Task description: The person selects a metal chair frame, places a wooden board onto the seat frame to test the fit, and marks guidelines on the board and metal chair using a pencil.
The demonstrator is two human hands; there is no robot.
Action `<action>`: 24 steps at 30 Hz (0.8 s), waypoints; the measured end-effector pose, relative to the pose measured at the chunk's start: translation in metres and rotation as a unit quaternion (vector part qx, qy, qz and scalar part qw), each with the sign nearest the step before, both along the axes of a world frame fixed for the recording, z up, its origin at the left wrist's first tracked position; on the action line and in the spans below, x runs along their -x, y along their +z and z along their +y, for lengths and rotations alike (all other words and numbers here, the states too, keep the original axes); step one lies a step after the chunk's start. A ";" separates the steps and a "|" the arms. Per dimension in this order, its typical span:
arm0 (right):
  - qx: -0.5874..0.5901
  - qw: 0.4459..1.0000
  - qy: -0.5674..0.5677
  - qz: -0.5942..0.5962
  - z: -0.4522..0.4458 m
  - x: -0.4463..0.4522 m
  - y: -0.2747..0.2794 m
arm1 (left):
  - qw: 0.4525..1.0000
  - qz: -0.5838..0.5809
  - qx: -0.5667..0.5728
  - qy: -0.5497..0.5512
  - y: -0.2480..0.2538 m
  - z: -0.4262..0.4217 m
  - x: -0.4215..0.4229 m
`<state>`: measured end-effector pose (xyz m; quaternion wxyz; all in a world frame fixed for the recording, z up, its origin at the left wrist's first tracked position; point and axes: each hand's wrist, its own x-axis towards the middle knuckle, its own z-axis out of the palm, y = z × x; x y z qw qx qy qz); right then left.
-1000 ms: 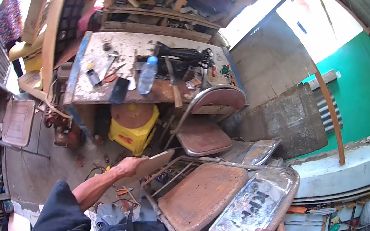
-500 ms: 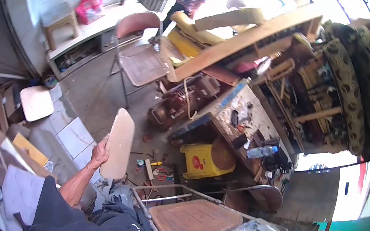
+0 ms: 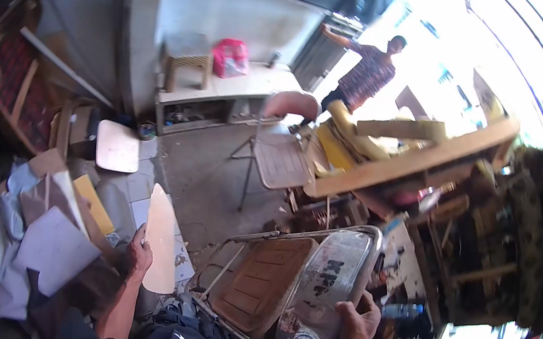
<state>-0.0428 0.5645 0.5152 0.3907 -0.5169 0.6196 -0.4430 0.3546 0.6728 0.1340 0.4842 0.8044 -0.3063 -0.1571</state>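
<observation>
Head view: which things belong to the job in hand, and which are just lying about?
Likely the job:
- pale panel, held in the left hand
- worn folding chair, its backrest edge gripped by the right hand

Apparently just lying about:
- pink bag on the white bench
- plastic bottle
- second chair

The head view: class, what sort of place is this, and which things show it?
Probably a small furniture repair or upholstery workshop. The right hand grips a worn folding chair, the left hand holds a loose pale panel, and sheets of material lie heaped nearby.
</observation>
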 end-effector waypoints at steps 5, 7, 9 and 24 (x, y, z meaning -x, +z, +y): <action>0.043 0.985 0.165 0.007 -0.073 -0.044 0.018 | 0.981 0.119 0.141 0.064 0.001 0.035 -0.001; 0.052 0.975 0.216 0.008 -0.109 -0.064 0.026 | 0.971 0.124 0.181 0.096 -0.002 0.042 0.008; 0.040 0.966 0.254 0.004 -0.153 -0.084 0.023 | 0.960 0.124 0.218 0.122 -0.004 0.045 0.018; 0.079 0.887 0.453 0.050 -0.377 -0.213 -0.147 | 0.948 0.036 0.042 0.313 0.053 -0.045 0.060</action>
